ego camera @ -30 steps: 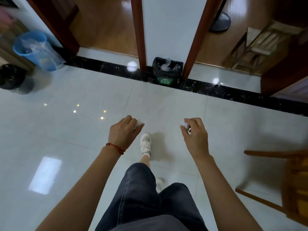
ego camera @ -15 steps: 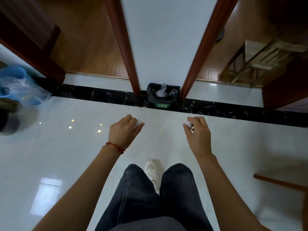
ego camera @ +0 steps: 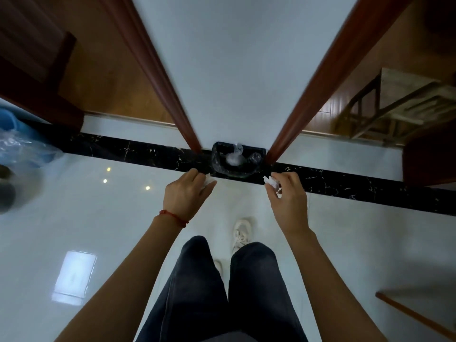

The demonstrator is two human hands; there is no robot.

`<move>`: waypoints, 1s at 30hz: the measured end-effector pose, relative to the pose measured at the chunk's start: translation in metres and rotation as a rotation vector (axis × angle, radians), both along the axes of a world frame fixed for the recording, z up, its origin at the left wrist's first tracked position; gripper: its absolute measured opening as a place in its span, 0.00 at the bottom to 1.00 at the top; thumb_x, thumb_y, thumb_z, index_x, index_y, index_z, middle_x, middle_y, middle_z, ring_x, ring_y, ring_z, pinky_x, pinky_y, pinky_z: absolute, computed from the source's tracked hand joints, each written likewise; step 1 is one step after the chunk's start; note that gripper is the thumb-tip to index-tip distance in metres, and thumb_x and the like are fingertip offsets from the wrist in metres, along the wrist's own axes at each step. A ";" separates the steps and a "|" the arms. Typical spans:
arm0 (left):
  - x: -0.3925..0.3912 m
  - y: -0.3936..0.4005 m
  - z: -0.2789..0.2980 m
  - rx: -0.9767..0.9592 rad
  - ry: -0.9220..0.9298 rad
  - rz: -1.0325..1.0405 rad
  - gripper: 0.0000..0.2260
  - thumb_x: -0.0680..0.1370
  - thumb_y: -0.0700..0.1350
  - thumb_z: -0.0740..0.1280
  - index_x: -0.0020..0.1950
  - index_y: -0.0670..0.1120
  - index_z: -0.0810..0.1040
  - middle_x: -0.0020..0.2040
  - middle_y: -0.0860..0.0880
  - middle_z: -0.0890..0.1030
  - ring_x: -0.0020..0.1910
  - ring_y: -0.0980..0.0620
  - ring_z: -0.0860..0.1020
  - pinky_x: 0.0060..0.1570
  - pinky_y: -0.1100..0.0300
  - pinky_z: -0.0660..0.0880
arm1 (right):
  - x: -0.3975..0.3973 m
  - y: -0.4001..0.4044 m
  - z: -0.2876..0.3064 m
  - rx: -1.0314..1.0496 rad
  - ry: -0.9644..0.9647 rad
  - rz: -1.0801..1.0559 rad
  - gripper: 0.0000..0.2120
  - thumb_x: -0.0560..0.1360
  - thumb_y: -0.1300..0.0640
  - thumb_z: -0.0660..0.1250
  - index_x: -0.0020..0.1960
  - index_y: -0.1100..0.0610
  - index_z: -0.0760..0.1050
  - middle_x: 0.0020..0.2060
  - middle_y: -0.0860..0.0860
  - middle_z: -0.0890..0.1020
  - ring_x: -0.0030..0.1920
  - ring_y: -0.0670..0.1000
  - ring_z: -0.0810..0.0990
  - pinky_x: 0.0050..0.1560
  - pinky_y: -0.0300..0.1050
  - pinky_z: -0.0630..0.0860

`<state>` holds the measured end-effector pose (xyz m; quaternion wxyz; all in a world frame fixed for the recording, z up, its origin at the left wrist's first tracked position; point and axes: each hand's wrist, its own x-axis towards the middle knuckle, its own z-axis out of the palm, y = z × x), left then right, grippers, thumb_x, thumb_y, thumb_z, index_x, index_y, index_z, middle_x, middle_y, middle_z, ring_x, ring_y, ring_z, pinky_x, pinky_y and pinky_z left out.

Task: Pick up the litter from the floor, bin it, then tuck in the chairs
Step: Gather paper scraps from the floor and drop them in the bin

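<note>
Litter is gathered, not yet binned. The left hand [ego camera: 187, 193] grips a white scrap [ego camera: 208, 180] and the right hand [ego camera: 287, 196] pinches crumpled paper [ego camera: 271, 181], both just short of the black bin [ego camera: 237, 160]; chairs remain untucked.

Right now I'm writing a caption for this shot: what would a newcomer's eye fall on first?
Two bare hands reach forward mid-frame, the left hand and the right hand each gripping crumpled white litter. Between and just beyond them, a black-lined bin sits against the white wall, already holding pale scraps. At far left, a blue bucket with a clear bag.
</note>
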<state>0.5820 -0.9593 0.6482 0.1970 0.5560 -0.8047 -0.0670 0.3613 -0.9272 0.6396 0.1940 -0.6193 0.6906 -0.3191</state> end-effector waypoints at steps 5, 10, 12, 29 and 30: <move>-0.014 -0.043 -0.025 0.057 0.010 0.010 0.17 0.75 0.50 0.61 0.34 0.38 0.77 0.29 0.42 0.76 0.24 0.44 0.74 0.20 0.59 0.70 | -0.010 -0.041 -0.027 0.064 0.009 0.032 0.10 0.71 0.65 0.70 0.51 0.65 0.77 0.44 0.62 0.77 0.40 0.57 0.78 0.37 0.46 0.78; -0.017 -0.076 -0.069 0.107 -0.005 -0.046 0.17 0.74 0.50 0.61 0.34 0.38 0.77 0.29 0.42 0.76 0.23 0.44 0.74 0.21 0.59 0.71 | -0.009 -0.071 -0.065 0.124 0.024 0.026 0.10 0.71 0.65 0.69 0.52 0.66 0.76 0.45 0.62 0.78 0.41 0.58 0.79 0.39 0.48 0.79; -0.016 -0.090 -0.094 0.126 0.009 -0.060 0.18 0.75 0.51 0.60 0.34 0.38 0.77 0.29 0.42 0.76 0.24 0.44 0.73 0.21 0.59 0.71 | -0.008 -0.083 -0.085 0.133 0.030 0.008 0.10 0.71 0.64 0.69 0.52 0.66 0.77 0.45 0.62 0.78 0.41 0.57 0.78 0.40 0.47 0.79; -0.046 -0.170 -0.292 0.280 -0.008 -0.148 0.13 0.73 0.44 0.70 0.34 0.36 0.75 0.29 0.40 0.76 0.24 0.42 0.75 0.19 0.57 0.71 | -0.004 -0.121 -0.252 0.250 0.032 -0.090 0.11 0.70 0.64 0.71 0.51 0.64 0.77 0.45 0.61 0.78 0.39 0.58 0.79 0.38 0.49 0.78; -0.049 -0.175 -0.296 0.296 -0.016 -0.154 0.12 0.71 0.42 0.72 0.33 0.36 0.75 0.29 0.40 0.75 0.24 0.42 0.74 0.19 0.58 0.70 | -0.004 -0.122 -0.256 0.254 0.028 -0.091 0.11 0.70 0.64 0.71 0.51 0.64 0.77 0.45 0.61 0.78 0.39 0.58 0.79 0.37 0.48 0.78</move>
